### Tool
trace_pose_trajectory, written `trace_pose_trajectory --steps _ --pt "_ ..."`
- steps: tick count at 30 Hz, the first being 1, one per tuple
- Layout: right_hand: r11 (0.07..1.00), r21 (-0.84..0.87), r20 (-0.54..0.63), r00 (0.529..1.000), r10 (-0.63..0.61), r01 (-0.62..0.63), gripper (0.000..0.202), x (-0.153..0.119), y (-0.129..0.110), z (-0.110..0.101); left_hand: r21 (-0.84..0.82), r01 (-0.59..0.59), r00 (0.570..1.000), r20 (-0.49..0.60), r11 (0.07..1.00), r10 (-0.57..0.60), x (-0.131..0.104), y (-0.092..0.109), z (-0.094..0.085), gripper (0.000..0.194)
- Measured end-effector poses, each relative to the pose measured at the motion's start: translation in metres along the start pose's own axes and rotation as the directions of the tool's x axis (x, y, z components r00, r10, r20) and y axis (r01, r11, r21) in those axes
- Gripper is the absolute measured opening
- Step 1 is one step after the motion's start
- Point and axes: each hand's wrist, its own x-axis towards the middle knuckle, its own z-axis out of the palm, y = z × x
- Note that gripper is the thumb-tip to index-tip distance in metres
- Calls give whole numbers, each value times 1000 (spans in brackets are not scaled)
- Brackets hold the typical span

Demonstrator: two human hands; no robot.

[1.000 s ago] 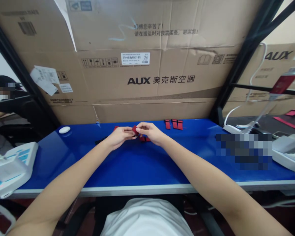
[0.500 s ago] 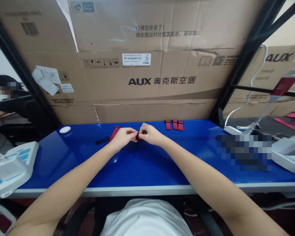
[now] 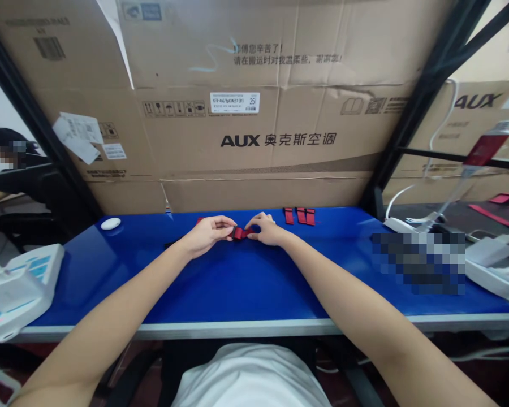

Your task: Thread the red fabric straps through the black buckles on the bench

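Observation:
A short red strap (image 3: 240, 233) with a black buckle (image 3: 234, 232) at its left end is held between my hands, just above the blue table (image 3: 237, 288). My left hand (image 3: 210, 233) pinches the buckle end between thumb and fingers. On the strap's right part, my right hand (image 3: 266, 229) closes thumb and fingertips. Another red piece (image 3: 200, 219) and a black item (image 3: 169, 245) lie mostly hidden behind my left hand. Farther back to the right rest three short red straps with black ends (image 3: 300, 215).
A large cardboard panel (image 3: 275, 169) stands along the table's back edge. At left are a white oval object (image 3: 111, 224) and a white-and-blue power strip (image 3: 38, 277). White plugs and cables (image 3: 492, 254) lie at right. Another person (image 3: 14, 152) is at far left.
My hands have moved slightly apart, showing the red strap stretched between them. The red piece behind my left hand is now more covered.

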Motion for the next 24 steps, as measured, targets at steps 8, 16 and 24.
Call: trace_pose_trajectory --steps 8,16,24 --pt "954 206 25 975 219 -220 13 6 5 -8 331 16 932 -347 943 106 14 -13 -40 15" --pt "699 710 97 995 28 -89 16 -1 -30 -17 88 66 906 -423 994 -22 13 -5 -30 16" --pt "765 639 88 981 -170 76 30 -9 -48 -12 -59 -160 960 -242 985 141 4 4 2 31"
